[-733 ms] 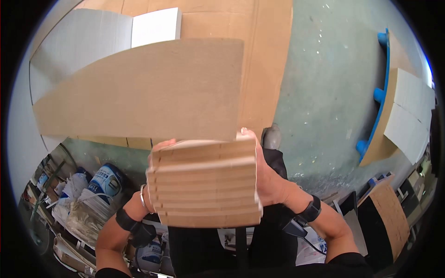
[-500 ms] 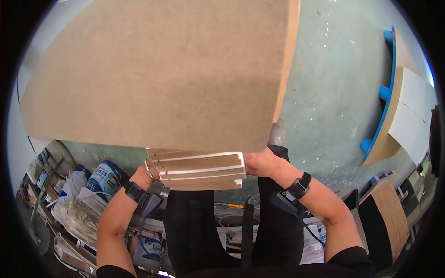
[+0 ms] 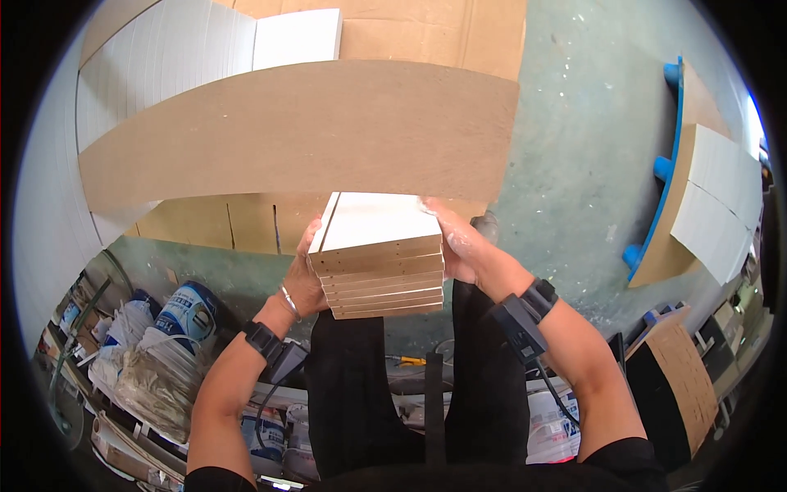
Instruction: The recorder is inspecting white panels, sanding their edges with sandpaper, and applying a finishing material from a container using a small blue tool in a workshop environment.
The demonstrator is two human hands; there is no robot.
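Observation:
A stack of several white-faced boards (image 3: 381, 220) with brown drilled edges is held level in front of my body. My left hand (image 3: 304, 275) is closed against its left side, fingers at the edge and partly hidden. On the opposite side my right hand (image 3: 459, 243) clasps the stack, its thumb over the upper right corner; white powder marks that hand. A dark groove runs along the top board's left side. Just beyond the stack, a wide brown panel (image 3: 303, 135) stretches across the view and seems to cover the stack's far edge.
White boards (image 3: 180, 49) stand in a row beyond the panel, beside a cardboard sheet (image 3: 410, 37). At the right, white panels (image 3: 713, 205) lie on a blue pallet (image 3: 668, 168). Buckets (image 3: 184, 312) and plastic bags (image 3: 160, 373) crowd the lower left.
The brown panel takes up less of the view, uncovering white boards and cardboard behind it. The stack and both hands are higher in view, and the stack's white top now shows.

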